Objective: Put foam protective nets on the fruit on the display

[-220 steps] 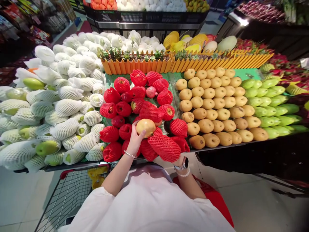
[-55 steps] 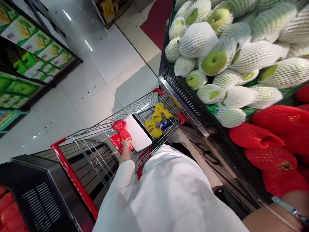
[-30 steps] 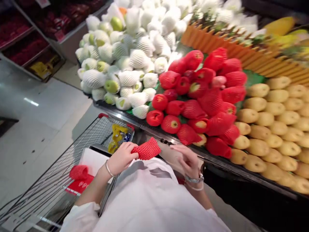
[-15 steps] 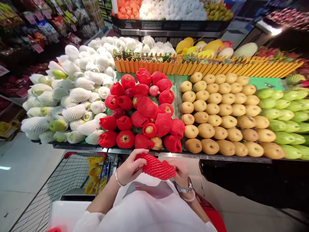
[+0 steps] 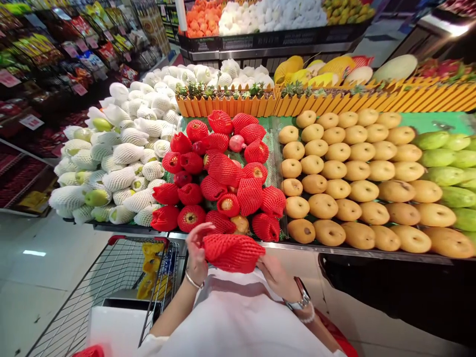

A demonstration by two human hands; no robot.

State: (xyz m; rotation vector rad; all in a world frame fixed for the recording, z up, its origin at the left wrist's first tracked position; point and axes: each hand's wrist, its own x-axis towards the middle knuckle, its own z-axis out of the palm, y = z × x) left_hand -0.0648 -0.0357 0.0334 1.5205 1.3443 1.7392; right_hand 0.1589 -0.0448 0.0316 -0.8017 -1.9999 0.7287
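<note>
Low in the middle of the frame, both hands hold a red foam net sleeve (image 5: 233,252) just in front of the counter (image 5: 334,249) edge. The left hand (image 5: 196,250) has its grip clamped on the sleeve's left end; the right hand (image 5: 275,276) pinches its lower right end. Red-netted fruit (image 5: 223,183) lies piled just above, and a shopping cart (image 5: 111,277) stands at lower left.

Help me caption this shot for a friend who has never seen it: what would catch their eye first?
Probably the red foam net stretched between the left hand and right hand, low in the middle. Just behind it sits the heap of red-netted fruit on the display, flanked by white-netted fruit on the left and rows of bare golden pears on the right. A wire shopping cart stands at lower left.
</note>
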